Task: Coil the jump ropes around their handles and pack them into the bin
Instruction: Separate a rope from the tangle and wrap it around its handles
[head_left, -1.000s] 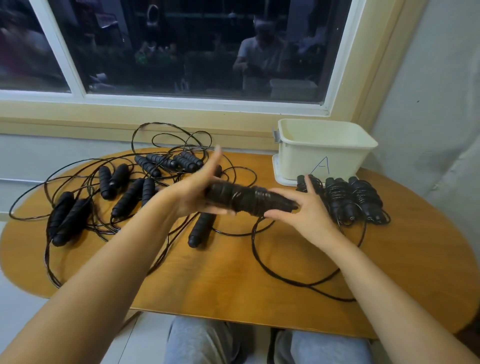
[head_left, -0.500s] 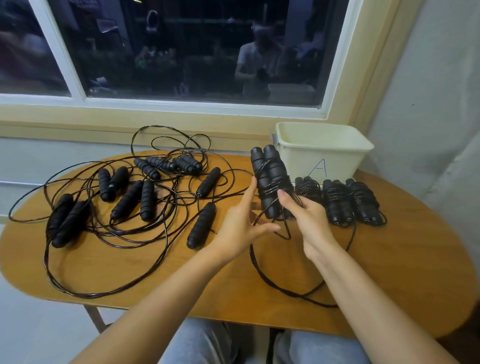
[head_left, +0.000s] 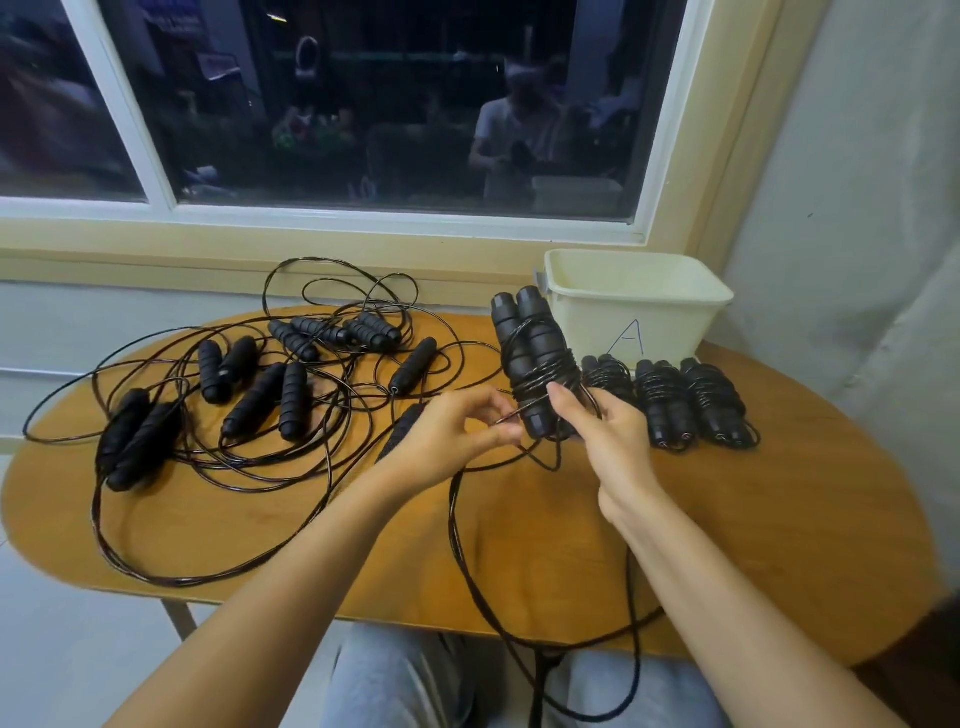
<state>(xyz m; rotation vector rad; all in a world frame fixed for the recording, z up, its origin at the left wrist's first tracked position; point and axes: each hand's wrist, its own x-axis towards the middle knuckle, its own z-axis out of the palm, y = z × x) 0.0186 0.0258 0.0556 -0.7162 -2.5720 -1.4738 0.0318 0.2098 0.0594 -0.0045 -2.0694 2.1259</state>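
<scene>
My right hand grips the lower end of a pair of black jump-rope handles, held upright and side by side above the table, with a few turns of black rope round their middle. My left hand pinches the rope just left of the handles; the slack hangs in a loop over the table's front edge. Three coiled jump ropes lie in a row in front of the cream bin marked "A". The bin's inside looks bare.
Several uncoiled jump ropes with black foam handles lie tangled over the left half of the oval wooden table. A window sill runs behind it and a wall stands at the right. My knees show below the front edge.
My left hand has closed from flat fingers beside the handles to a pinch on the rope. The handle pair stays upright in my right hand.
</scene>
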